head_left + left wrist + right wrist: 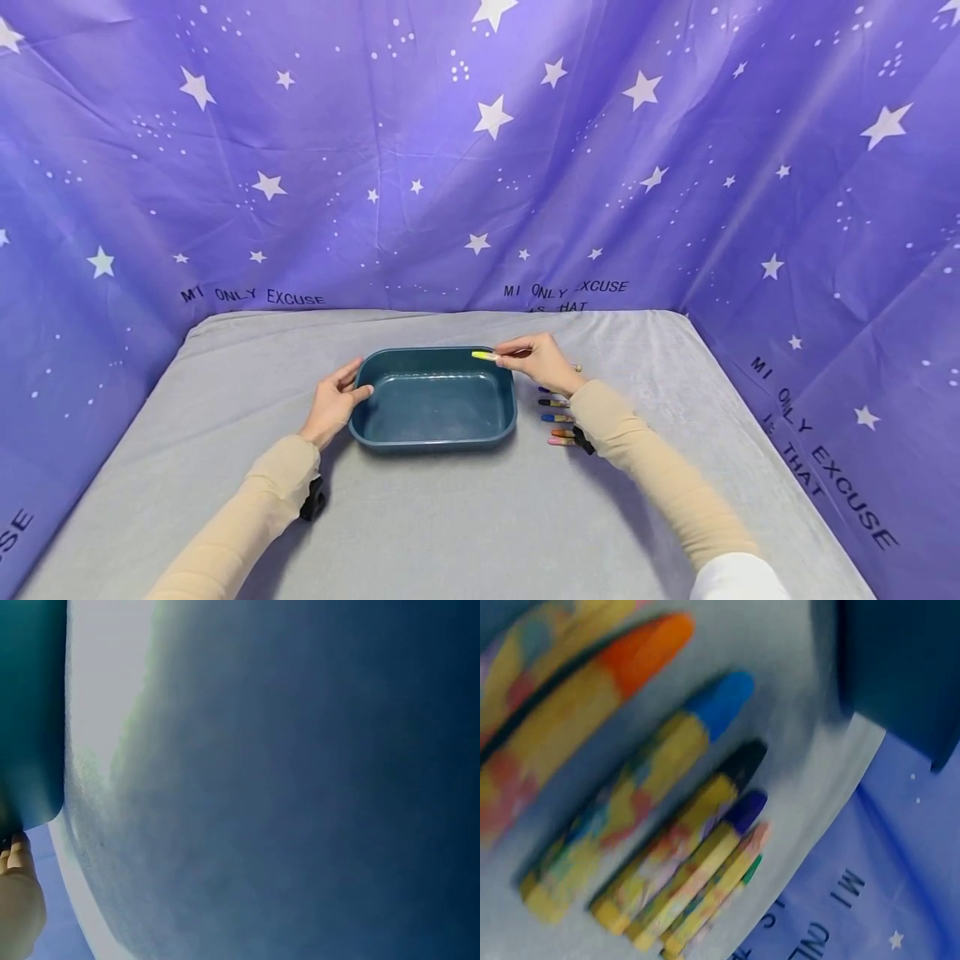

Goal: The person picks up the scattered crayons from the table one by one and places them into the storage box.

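A dark teal rectangular basin [438, 408] stands on the grey cloth, its visible floor bare. My left hand [333, 407] grips its left wall, thumb over the rim and fingers outside. In the left wrist view, part of that hand [21, 896] shows beside the basin's wall [30, 712]. Above the basin's back right corner, my right hand [540, 362] pinches a yellow crayon [483, 356] that points left. Right of the basin, several crayons lie in a row, among them an orange one [649, 656], a blue one [724, 705] and a black one [742, 763].
Grey cloth [420, 525] covers the table. A purple curtain with white stars [420, 150] hangs around its back and sides. My right forearm [652, 458] passes over the crayon row and hides part of it. A black device [312, 500] sits at my left wrist.
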Tool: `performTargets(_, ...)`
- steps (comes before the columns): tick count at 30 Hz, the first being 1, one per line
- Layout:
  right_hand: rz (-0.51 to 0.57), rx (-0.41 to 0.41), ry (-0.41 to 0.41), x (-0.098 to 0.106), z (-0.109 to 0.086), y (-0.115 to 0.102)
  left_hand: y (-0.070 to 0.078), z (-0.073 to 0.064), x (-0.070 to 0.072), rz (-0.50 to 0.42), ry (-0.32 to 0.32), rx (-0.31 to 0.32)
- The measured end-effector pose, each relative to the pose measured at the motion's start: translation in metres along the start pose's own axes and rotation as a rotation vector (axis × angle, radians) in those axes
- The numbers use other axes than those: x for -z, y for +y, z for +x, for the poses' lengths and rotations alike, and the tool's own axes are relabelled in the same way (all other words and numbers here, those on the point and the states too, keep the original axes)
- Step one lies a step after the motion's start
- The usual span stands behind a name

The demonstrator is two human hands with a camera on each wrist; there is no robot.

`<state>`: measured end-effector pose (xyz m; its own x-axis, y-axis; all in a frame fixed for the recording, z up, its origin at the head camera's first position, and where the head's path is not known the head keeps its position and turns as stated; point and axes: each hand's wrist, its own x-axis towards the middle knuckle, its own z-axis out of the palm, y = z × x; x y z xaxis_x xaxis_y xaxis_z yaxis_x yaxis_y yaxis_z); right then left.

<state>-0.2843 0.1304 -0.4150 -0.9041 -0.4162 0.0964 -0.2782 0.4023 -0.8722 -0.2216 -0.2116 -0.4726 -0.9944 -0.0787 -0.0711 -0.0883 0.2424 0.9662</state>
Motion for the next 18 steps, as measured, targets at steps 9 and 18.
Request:
performTargets(9, 0.08, -0.008, -0.022, -0.025, 0.006, -0.006, -0.001, -0.001, 0.0, 0.018, -0.003, -0.012)
performTargets(18, 0.063, -0.043, 0.008, -0.048, 0.014, -0.001, 0.0, -0.002, 0.001, 0.041, -0.009, -0.018)
